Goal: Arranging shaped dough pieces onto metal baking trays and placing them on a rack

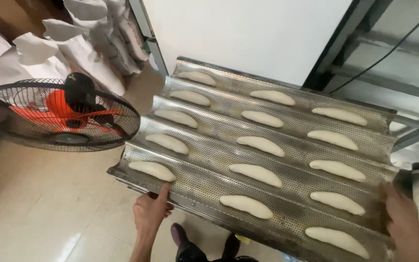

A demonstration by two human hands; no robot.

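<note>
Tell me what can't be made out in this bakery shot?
- Left hand: only the thumb lies on the tray; the other fingers are hidden beneath its edge.
- Right hand: cut off by the frame; its grip is unclear.
- Nearest dough piece: runs close to the bottom edge.
- Fan: blades blurred.

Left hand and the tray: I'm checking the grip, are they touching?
Touching. The head view shows the left hand gripping the perforated tray's near edge, thumb on top.

Head view, steeply down, seemingly close
</note>
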